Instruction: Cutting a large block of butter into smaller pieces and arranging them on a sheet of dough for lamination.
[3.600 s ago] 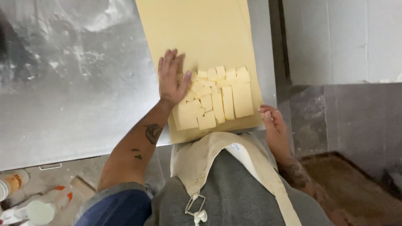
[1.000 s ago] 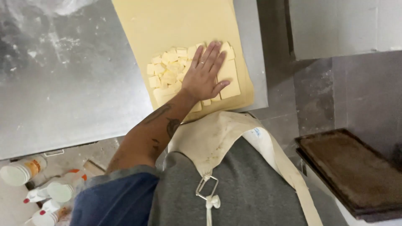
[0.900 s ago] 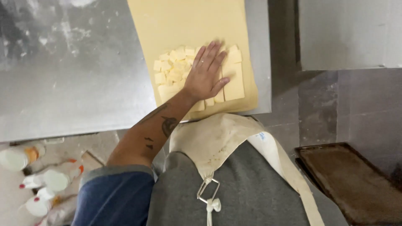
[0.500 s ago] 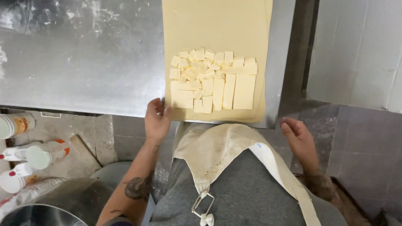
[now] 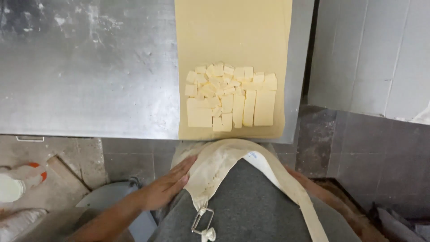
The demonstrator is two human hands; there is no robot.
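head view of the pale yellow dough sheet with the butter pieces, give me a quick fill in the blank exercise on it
1. The cut pale butter slabs and cubes lie on the long pale yellow dough sheet, near its ____ end.
2. The dough sheet lies on a grey ____ worktable.
3. The left hand rests flat against the cream-coloured ____.
4. A white squeeze bottle with an ____ cap lies on the floor at left.

Missing words: near; metal; apron; orange

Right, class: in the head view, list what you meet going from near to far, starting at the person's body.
Grey shirt → cream apron with the left hand against it → near edge of the dough sheet → butter pieces → bare dough.
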